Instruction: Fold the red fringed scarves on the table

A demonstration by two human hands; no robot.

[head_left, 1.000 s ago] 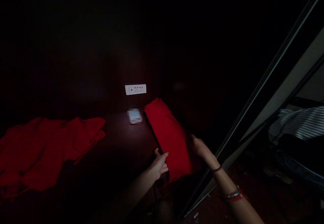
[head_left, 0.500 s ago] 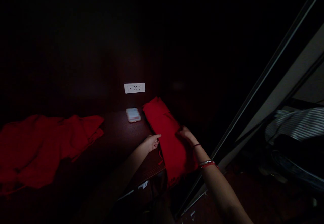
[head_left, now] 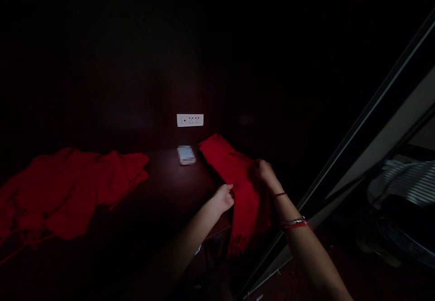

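Dark wall (head_left: 136, 65) fills most of the view, v. dim, detail lost; below it a dark brown table (head_left: 163, 178), its near-left part in deep shadow; a long pale-edged frame (head_left: 356, 119) slants up the R side, w/ dark reddish floor (head_left: 282, 283) at its foot; on table's L side a big red cloth (head_left: 84, 187), loose & crumpled, well apart from both hands; at table's R end, the red scarf (head_left: 246, 201), laid lengthwise, far end near the wall, near end w/ fringe down past table's front edge; beyond the frame, far R, a grey striped fabric (head_left: 408, 181) atop sth. dark, can't tell what.

L hand (head_left: 224, 197) at scarf's L edge approx. midway along, thumb on top, fingers bent under, pinching the edge; R hand (head_left: 267, 172) opp. & a bit farther up, curled closed on scarf's R edge, back of hand hiding most fingers; white wall socket (head_left: 190, 120) just above tabletop level; small pale item (head_left: 186, 155) on table below it, pixelated so can't ID, near scarf's far end but apart; on R forearm a silvery bangle (head_left: 294, 222) w/ red cord (head_left: 301, 224) beside it; thin dark band (head_left: 280, 195) at R wrist.
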